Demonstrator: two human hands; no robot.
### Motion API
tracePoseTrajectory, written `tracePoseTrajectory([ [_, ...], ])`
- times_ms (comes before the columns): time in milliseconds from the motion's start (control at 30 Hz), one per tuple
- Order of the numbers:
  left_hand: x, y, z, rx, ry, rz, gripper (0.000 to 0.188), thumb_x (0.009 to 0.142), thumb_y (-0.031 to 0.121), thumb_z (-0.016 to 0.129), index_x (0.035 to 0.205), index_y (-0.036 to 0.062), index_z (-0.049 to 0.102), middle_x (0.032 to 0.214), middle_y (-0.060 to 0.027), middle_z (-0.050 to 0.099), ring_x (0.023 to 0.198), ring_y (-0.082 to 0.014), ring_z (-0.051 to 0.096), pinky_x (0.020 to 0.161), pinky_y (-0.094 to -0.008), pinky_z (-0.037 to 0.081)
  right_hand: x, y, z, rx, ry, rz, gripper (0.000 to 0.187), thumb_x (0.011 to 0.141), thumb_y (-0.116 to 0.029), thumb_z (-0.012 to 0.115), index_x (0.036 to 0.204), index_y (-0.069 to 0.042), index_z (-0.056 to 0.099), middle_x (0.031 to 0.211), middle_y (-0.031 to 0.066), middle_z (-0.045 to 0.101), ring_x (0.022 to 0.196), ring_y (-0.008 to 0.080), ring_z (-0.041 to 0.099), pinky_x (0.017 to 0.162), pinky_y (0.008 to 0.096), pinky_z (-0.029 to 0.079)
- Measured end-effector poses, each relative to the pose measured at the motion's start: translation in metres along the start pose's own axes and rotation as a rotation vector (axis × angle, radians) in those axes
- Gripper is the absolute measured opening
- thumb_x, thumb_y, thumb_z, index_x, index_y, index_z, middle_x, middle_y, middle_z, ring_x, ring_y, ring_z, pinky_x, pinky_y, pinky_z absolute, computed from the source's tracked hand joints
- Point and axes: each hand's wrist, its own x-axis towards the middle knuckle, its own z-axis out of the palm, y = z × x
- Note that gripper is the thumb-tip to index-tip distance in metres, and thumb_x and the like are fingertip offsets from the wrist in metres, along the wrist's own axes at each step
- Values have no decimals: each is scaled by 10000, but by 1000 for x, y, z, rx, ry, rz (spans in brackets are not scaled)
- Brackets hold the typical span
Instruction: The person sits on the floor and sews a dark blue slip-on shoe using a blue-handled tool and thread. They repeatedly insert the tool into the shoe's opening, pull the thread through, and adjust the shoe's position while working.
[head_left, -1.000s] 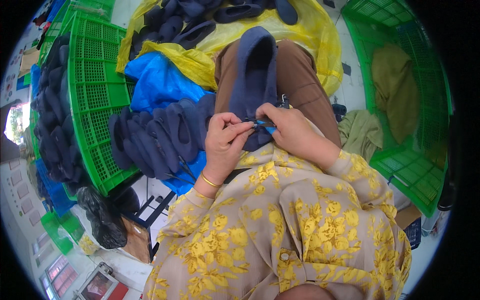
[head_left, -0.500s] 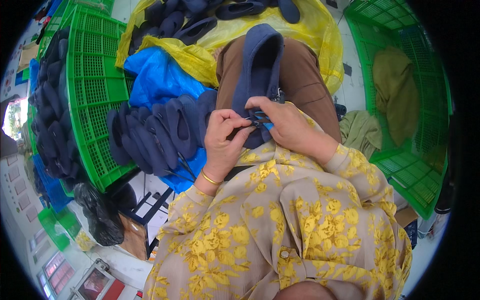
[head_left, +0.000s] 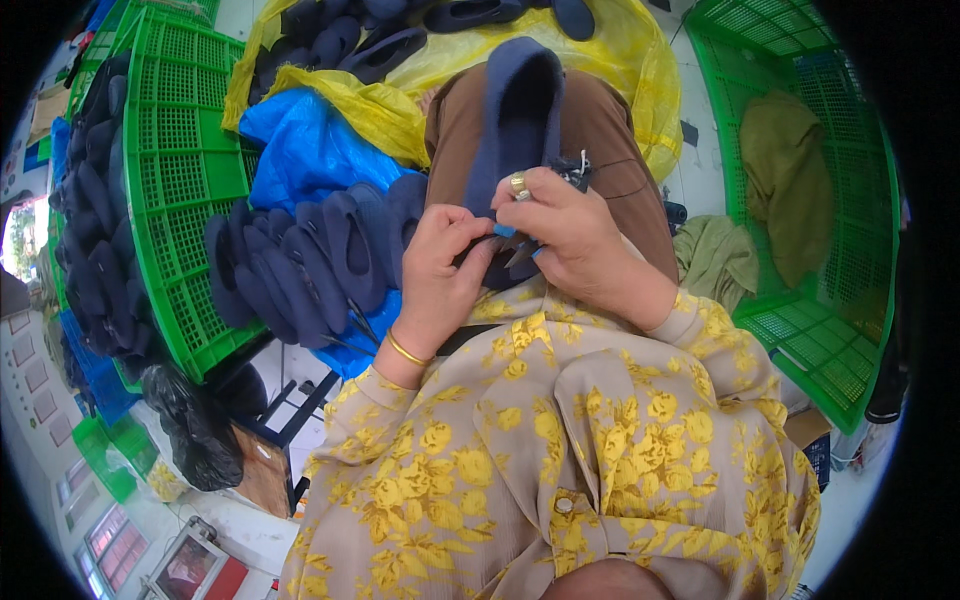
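A navy fabric slip-on shoe (head_left: 484, 135) lies on my lap, its dark opening facing up and its near end under my hands. My left hand (head_left: 440, 265) is closed at that near end, thumb and forefinger pinching the shoe's edge; any thread there is too small to make out. Curled round small dark snips (head_left: 520, 250), my right hand (head_left: 570, 235) has the blades pointing toward my left fingertips. Blue bits show by my right fingers, and a black end of the tool sticks out beyond the knuckles.
Left of my lap stands a row of navy shoes (head_left: 350, 250) by a blue plastic sheet (head_left: 300, 150). More shoes lie on a yellow sack (head_left: 640, 90) ahead. Green crates flank me: one at left (head_left: 180, 200), another at right (head_left: 720, 150) with olive cloth (head_left: 785, 190) inside.
My right hand has turned and lifted slightly over the shoe, so its rings and the snips' blades now show. My left hand keeps its pinch, shifted slightly left in view.
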Motion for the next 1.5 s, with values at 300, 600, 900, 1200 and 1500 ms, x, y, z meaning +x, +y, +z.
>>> tracePoseTrajectory([
  [300,9,10,0,27,-102,-32,147,800,4,705,943,21,677,862,-85,560,841,-219,577,755,-292,462,14,-19,-35,1191,269,600,68,992,-147,580,1044,-109,559,679,-13,524,509,26,394,436,205,267],
  [600,20,14,-4,68,-174,31,117,805,50,706,907,14,662,835,-87,557,811,-249,545,723,-325,438,-20,2,-35,355,-109,413,109,887,-25,617,988,-51,648,829,39,657,698,133,607,635,275,482],
  [900,21,14,-3,100,-206,25,119,799,63,709,899,20,660,837,-83,548,818,-249,532,739,-328,428,-25,-6,-25,102,-220,300,304,698,54,599,978,-30,683,867,165,683,784,335,669,692,392,532],
  [1200,19,12,-2,111,-195,43,114,798,55,703,895,16,658,841,-85,546,822,-250,529,742,-333,431,-24,-13,-25,44,-265,392,284,705,29,609,966,-33,706,826,169,684,741,336,673,691,401,539],
  [1500,18,11,0,121,-186,40,114,787,42,701,888,15,655,835,-86,546,823,-255,533,736,-336,436,-24,-7,-19,-10,-257,348,271,705,14,591,944,-30,709,813,181,680,745,359,660,695,439,526],
])
